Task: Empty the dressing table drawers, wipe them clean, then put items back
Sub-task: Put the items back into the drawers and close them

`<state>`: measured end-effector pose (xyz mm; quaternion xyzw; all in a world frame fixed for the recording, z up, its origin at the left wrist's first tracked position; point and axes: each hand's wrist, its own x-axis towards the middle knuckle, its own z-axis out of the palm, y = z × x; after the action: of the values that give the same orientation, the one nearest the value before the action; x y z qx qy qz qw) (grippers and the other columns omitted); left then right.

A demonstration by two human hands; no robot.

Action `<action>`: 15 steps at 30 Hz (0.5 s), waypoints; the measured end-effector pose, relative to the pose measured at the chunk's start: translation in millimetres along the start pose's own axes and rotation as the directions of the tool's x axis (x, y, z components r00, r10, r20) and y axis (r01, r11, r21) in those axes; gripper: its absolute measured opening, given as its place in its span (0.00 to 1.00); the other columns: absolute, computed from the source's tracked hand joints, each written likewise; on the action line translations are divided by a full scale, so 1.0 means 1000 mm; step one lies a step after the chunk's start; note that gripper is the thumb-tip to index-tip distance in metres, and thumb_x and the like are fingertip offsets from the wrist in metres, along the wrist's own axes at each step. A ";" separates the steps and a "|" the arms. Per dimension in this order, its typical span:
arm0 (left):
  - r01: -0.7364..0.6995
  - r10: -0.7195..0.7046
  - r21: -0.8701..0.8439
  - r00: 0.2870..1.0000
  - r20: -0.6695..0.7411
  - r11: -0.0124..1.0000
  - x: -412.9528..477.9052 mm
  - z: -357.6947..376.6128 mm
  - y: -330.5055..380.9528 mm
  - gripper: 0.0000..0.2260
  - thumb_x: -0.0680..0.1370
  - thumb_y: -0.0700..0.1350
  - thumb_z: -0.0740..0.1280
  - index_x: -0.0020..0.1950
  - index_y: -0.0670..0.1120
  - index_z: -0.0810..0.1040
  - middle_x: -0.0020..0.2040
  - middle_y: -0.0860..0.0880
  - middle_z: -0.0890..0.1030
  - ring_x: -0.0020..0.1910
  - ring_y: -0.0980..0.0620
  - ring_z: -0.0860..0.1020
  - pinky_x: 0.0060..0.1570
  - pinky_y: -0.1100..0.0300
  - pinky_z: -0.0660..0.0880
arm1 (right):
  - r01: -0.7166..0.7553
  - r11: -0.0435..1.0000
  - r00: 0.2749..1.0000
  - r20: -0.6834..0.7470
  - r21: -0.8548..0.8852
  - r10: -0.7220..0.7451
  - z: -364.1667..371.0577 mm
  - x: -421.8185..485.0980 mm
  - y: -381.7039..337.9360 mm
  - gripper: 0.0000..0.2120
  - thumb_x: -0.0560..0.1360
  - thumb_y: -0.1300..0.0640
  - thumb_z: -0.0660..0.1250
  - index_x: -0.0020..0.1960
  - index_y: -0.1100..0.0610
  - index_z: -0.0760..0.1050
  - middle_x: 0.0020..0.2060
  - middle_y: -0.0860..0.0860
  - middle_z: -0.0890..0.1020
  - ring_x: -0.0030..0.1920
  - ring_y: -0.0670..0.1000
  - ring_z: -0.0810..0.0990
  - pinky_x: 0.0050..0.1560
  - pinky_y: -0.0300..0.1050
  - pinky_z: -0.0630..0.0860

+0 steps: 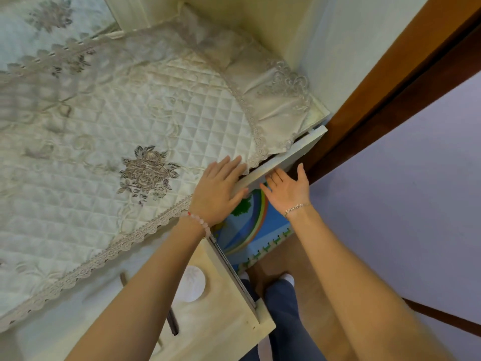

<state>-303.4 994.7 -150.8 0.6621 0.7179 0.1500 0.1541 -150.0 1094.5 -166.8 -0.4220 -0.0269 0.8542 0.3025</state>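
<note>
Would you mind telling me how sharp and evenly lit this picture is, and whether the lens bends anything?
Head view: the left hand and right hand at the white drawer panel are fairly sharp; the quilted cover smears into blur toward the left edge; light is soft, without glare; the wide lens bows the door frame.

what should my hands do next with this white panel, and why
Probably curl both hands round the white panel and ease it out: the left hand lies flat at its edge by the lace cloth, the right hand open beneath it, neither gripping yet.
</note>
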 end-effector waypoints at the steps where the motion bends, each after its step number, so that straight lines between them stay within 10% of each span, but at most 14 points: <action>1: 0.006 -0.006 0.003 1.000 0.003 1.000 0.000 0.000 0.000 0.28 0.77 0.59 0.52 0.72 0.45 0.67 0.72 0.47 0.67 0.73 0.45 0.62 0.71 0.49 0.55 | -0.003 1.000 1.000 0.008 -0.004 0.003 0.005 0.004 -0.001 0.37 0.76 0.35 0.51 0.75 0.59 0.54 0.74 0.57 0.60 0.74 0.55 0.59 0.72 0.55 0.56; 15: 0.042 -0.042 -0.003 0.999 -0.012 0.999 -0.001 0.000 0.007 0.29 0.76 0.59 0.51 0.71 0.44 0.68 0.72 0.46 0.67 0.73 0.45 0.61 0.71 0.50 0.53 | -0.019 0.997 1.000 0.006 -0.081 0.019 0.017 0.007 -0.004 0.37 0.76 0.35 0.50 0.75 0.59 0.52 0.75 0.56 0.57 0.75 0.54 0.56 0.73 0.55 0.54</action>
<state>-297.1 993.9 -147.6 0.6457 0.7324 0.1518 0.1538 -163.2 1105.2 -159.4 -0.4315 -0.0586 0.8566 0.2768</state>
